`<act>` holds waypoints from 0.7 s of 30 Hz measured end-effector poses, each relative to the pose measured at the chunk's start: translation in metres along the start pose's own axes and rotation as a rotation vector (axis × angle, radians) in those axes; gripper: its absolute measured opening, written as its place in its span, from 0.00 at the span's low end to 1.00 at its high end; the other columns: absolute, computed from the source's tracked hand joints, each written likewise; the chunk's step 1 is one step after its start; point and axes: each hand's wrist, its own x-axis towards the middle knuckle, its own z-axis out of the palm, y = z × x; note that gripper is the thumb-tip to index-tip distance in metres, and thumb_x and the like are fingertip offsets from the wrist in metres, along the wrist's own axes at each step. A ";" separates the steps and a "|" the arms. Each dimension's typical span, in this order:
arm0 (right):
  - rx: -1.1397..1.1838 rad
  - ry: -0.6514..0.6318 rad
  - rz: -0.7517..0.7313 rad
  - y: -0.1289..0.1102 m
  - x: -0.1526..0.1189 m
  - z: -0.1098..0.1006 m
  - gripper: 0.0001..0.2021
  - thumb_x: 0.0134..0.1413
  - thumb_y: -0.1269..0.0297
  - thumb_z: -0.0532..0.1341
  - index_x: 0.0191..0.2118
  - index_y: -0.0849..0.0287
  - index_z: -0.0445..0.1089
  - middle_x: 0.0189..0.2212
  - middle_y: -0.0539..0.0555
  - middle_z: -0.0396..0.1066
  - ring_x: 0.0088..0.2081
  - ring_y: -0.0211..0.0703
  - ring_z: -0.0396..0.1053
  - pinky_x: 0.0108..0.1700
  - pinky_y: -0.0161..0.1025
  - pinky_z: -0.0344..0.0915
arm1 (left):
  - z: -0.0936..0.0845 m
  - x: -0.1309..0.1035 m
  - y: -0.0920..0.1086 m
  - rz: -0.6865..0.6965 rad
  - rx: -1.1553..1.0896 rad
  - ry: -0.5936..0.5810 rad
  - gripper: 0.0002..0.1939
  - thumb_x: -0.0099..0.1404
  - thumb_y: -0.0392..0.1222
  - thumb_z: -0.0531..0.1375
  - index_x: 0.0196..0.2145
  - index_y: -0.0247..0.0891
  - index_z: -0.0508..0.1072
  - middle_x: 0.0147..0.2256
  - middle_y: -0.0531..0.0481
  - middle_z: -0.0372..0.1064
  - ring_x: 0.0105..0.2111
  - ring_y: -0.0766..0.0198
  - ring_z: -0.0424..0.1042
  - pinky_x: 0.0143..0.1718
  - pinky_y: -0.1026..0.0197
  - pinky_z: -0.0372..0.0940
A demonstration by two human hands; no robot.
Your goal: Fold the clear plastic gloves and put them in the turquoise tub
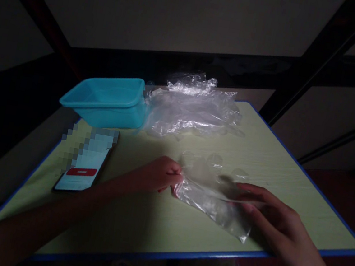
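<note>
A thin, clear disposable plastic glove with rounded finger-like lobes along its far side is stretched between my hands, just above the table. My left hand is closed in a fist-like pinch on its left end. At the other end, my right hand holds the film's edge between thumb and fingers. Farther back lies a crumpled pile of similar clear plastic, shiny in the light. Some of the film by my right fingers is hard to make out in the dim light.
A turquoise plastic basin stands at the back left, touching the pile. A phone with a lit, partly blurred screen lies beside my left forearm. The pale table has a blue edge, with a wall behind it.
</note>
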 end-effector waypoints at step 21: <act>0.079 0.120 0.064 0.008 -0.022 0.009 0.35 0.47 0.58 0.63 0.59 0.54 0.48 0.27 0.52 0.72 0.29 0.43 0.72 0.30 0.40 0.70 | 0.003 0.009 -0.002 -0.026 -0.081 0.016 0.11 0.54 0.31 0.50 0.16 0.34 0.63 0.17 0.55 0.68 0.08 0.77 0.52 0.11 0.72 0.48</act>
